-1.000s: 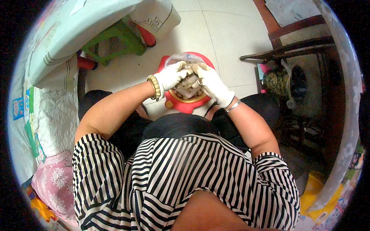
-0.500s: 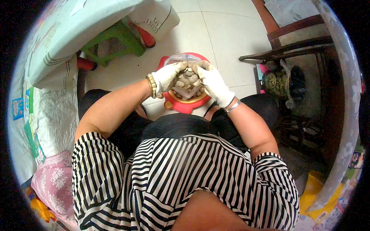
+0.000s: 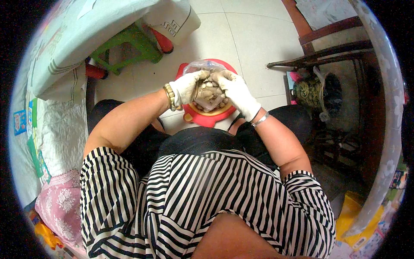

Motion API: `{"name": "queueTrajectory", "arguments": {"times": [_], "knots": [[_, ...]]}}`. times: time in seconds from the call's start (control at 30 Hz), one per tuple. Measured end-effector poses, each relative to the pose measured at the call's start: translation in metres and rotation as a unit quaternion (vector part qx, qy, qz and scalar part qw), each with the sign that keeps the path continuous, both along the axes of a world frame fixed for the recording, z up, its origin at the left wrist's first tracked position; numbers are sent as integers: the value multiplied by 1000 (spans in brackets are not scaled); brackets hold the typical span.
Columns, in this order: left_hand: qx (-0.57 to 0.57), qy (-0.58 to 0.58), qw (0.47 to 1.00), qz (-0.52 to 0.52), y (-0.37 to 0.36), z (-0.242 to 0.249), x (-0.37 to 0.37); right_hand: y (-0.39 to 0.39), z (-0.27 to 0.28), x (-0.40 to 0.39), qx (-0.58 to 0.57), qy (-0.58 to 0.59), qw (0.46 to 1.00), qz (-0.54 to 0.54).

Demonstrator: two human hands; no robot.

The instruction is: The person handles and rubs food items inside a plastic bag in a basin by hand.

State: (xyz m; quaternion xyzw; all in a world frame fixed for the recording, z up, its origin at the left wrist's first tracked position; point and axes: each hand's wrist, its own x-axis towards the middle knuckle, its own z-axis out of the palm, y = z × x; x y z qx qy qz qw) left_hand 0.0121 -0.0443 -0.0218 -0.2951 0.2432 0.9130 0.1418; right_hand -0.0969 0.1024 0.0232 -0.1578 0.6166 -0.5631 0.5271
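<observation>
My left hand [image 3: 189,86], in a white glove with soiled fingertips, is closed in a pinch above a red basin [image 3: 202,120] with a yellow inner rim. Its fingertips almost meet those of my right hand [image 3: 237,93], also gloved and closed. Whatever lies between the fingers is too small and hidden to make out. Below them, a clear plastic bag [image 3: 211,103] sits in the basin. Several pale brown pieces, which look like unshelled peanuts [image 3: 222,103], lie around and beneath it. Beaded bracelets are on my left wrist, a metal bangle on my right.
The basin stands on pale floor tiles [image 3: 254,39] between my knees. A green stool [image 3: 129,47] is tucked under a cloth-covered table [image 3: 116,13] at the left. On the right are a dark wooden rack [image 3: 319,56] and a container of coiled greenish material [image 3: 310,93].
My fingers have shifted slightly over the basin, and my right hand has turned a little inward. The plastic bag and the pieces under my hands lie differently.
</observation>
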Motion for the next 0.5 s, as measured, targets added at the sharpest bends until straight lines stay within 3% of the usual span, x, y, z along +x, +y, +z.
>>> {"name": "queueTrajectory", "arguments": {"times": [0.13,0.23,0.3,0.5], "knots": [[10,0,1000,18,-1,-2,0,-1,-7,-2,16,61,998,-11],[43,17,999,3,-1,-3,-1,0,-23,-10,-46,-119,989,-77],[-85,-20,996,28,5,-8,-3,2,-28,-15,-35,-95,992,-73],[-106,-66,992,17,8,23,-6,0,-38,-15,-41,-122,987,-100]]}}
